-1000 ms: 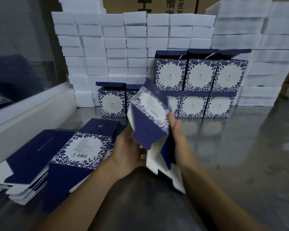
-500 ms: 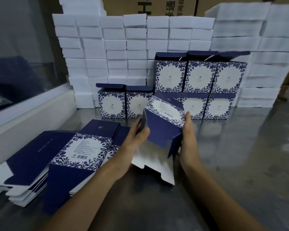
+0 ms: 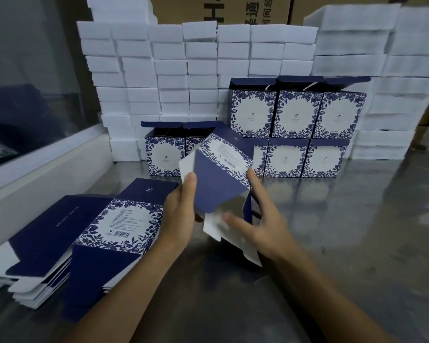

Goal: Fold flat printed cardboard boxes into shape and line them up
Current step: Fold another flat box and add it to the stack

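I hold a half-opened blue floral box tilted in the air above the steel table. My left hand grips its left side, thumb on the navy flap. My right hand holds the right side, its fingers spread and blurred against the white bottom flaps. A pile of flat printed boxes lies at the left. Folded boxes stand in two tiers at the back, and two more stand singly to their left.
White foam blocks are stacked as a wall behind the folded boxes and at the right. A white ledge with a glass pane borders the table on the left. Brown cartons stand behind the foam.
The box has turned and opened further, with its navy flap swung toward me. My left thumb has moved up onto that flap. My right fingers have spread over the bottom flaps.
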